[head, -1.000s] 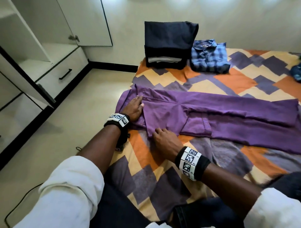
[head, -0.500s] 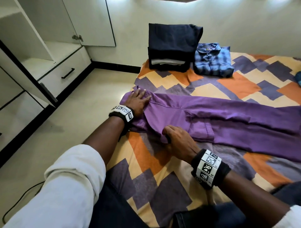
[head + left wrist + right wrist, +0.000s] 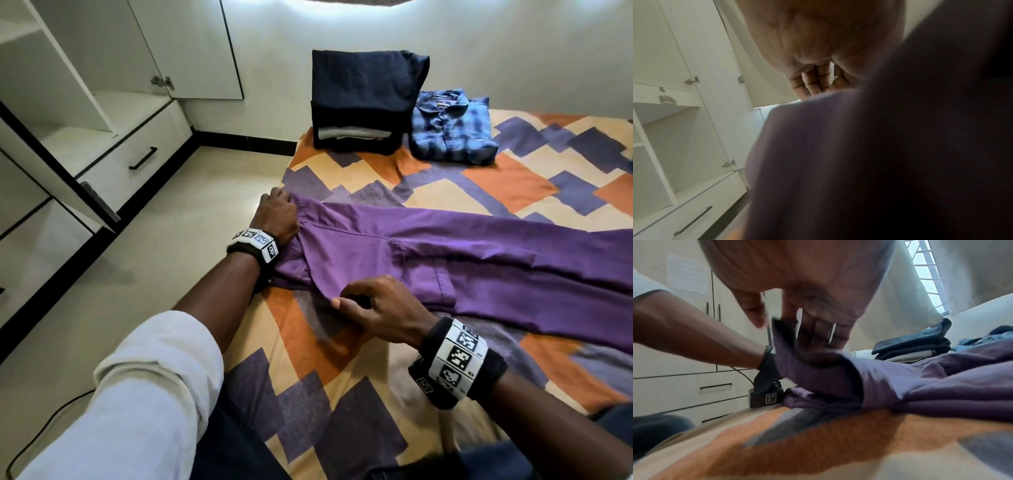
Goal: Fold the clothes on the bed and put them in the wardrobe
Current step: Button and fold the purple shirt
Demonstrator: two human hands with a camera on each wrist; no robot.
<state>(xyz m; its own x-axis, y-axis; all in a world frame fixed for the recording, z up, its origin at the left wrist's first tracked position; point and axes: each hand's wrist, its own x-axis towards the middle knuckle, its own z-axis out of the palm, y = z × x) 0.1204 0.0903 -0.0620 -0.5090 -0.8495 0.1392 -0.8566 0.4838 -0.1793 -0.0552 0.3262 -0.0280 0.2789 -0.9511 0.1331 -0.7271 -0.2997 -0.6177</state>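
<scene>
Purple trousers (image 3: 445,246) lie flat across the patterned bed (image 3: 342,394), legs running off to the right and waist at the left edge. My left hand (image 3: 275,210) grips the far corner of the waistband at the bed's edge, fingers curled over it. In the left wrist view the fingers (image 3: 813,81) show just behind blurred purple cloth (image 3: 838,146). My right hand (image 3: 346,301) pinches the near waist corner between thumb and curled fingers. The right wrist view shows that corner (image 3: 793,353) lifted off the bed in the right hand (image 3: 797,331).
A folded dark stack (image 3: 363,102) and a folded blue checked shirt (image 3: 448,130) sit at the bed's far end by the wall. The white wardrobe (image 3: 102,113) stands open on the left, with a drawer (image 3: 142,157) and an open door (image 3: 68,185). Bare floor lies between.
My left hand slid from lying flat on the waist to gripping its far corner at the bed's edge. My right hand closed on the near corner and raised it slightly.
</scene>
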